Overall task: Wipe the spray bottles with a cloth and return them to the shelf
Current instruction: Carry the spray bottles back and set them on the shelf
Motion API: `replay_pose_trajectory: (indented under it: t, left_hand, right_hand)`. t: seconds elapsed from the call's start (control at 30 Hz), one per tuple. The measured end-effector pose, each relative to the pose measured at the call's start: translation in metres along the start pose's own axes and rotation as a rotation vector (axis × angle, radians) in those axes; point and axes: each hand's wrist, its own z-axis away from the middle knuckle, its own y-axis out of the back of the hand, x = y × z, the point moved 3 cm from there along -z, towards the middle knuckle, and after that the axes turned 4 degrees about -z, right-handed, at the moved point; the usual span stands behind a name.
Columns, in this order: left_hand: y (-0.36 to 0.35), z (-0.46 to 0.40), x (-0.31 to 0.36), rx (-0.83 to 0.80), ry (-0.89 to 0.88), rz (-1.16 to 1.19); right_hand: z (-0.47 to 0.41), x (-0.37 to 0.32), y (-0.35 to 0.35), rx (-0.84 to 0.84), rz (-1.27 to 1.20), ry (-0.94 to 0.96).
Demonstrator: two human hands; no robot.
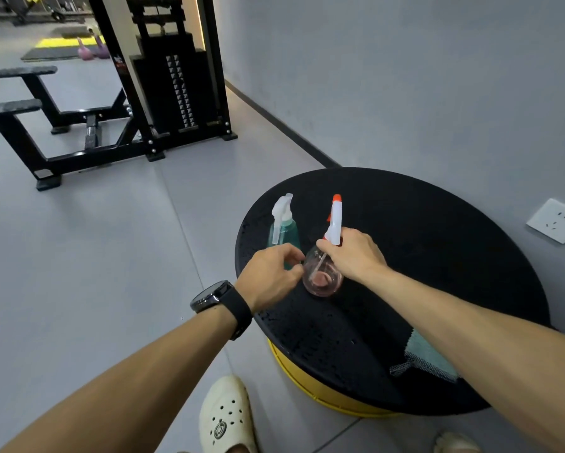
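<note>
On the black worktop (pixel 437 243), my right grip (pixel 353 253) clasps the clear bottle (pixel 322 276) by its neck, left grip (pixel 271 276) pinching its side to steady it (cloth (pixel 428 358) lies nearby)

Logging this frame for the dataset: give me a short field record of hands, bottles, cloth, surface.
surface: round black table top, yellow base
left hand: curled at the clear bottle's side, grip unclear
right hand: fingers grip the neck of the clear bottle, orange-tipped sprayer
green bottle: upright, beside it
cloth: lies on table, partly under right forearm
</note>
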Motion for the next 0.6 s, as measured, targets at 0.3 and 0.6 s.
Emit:
replay_pose_trajectory:
  t: [0.3,0.6]
  left_hand:
    - [0.021,0.010,0.049,0.036,-0.080,-0.019]
    - [0.041,0.031,0.140,0.058,-0.221,-0.044]
  right_hand:
    - [0.022,0.002,0.058,0.007,0.039,-0.033]
    - [0.073,0.020,0.159,0.090,0.043,-0.060]
